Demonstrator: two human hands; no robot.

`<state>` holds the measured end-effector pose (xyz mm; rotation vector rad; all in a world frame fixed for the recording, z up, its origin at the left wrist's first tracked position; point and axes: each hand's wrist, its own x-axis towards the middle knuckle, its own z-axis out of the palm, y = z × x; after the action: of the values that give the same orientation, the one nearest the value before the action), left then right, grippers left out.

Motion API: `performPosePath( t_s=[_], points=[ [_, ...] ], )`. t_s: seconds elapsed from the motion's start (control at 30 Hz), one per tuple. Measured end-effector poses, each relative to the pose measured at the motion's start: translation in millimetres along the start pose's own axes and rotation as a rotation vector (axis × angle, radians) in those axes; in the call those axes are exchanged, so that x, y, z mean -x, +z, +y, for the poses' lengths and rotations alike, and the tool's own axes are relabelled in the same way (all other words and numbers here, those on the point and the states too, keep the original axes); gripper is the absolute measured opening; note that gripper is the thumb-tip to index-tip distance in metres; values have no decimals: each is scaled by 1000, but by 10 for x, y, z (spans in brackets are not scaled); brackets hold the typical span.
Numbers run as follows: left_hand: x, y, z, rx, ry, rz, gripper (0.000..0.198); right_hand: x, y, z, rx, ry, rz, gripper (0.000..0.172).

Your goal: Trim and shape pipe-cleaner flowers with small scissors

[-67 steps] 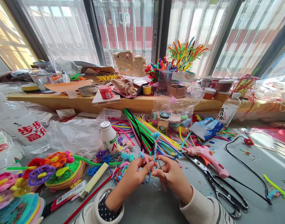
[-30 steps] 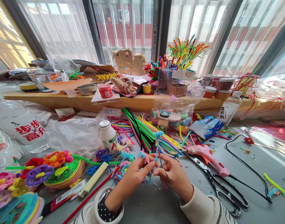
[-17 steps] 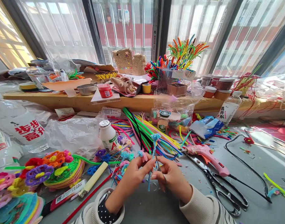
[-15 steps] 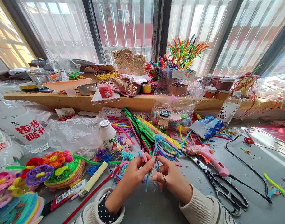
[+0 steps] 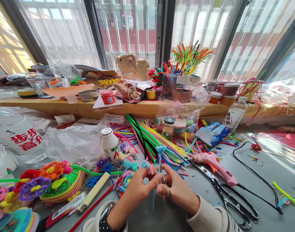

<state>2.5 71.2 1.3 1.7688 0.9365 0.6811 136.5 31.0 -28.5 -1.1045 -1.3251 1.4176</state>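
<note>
Lower centre: left hand [image 5: 137,188] and right hand [image 5: 177,190], fingers pinched shut on upright blue pipe-cleaner flower stem [image 5: 159,161]; pink glue gun [image 5: 213,162] lying right of them.

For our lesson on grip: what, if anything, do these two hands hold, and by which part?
The left hand and right hand both pinch a blue pipe-cleaner flower by the middle of its stem, bloom upward.

blue pipe-cleaner stem [image 5: 159,161] between left hand [image 5: 137,190] and right hand [image 5: 177,191] | pink glue gun [image 5: 213,162] and black scissors [image 5: 222,191] right | small white bottle [image 5: 110,146] behind-left | loose pipe-cleaner pile [image 5: 147,135] behind
</note>
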Motion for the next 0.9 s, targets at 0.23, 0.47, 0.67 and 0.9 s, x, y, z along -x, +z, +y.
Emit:
performPosePath(
  t_s=[0.23, 0.47, 0.67, 0.9],
  points=[
    [-9, -11, -7, -4, -5, -9, 23, -5, -35, -11, 3, 12, -54, 68],
    [-3, -8, -19, -7, -34, -37, 26, -2, -69, -64, 20, 44, -79, 73],
    [25, -4, -1, -22, -36, -75, 25, -9, -82, -59, 7, 5, -60, 64],
    [8, -1, -14, 20, -16, -45, 26, -22, -84, -28, 15, 12, -77, 61]
  ],
)
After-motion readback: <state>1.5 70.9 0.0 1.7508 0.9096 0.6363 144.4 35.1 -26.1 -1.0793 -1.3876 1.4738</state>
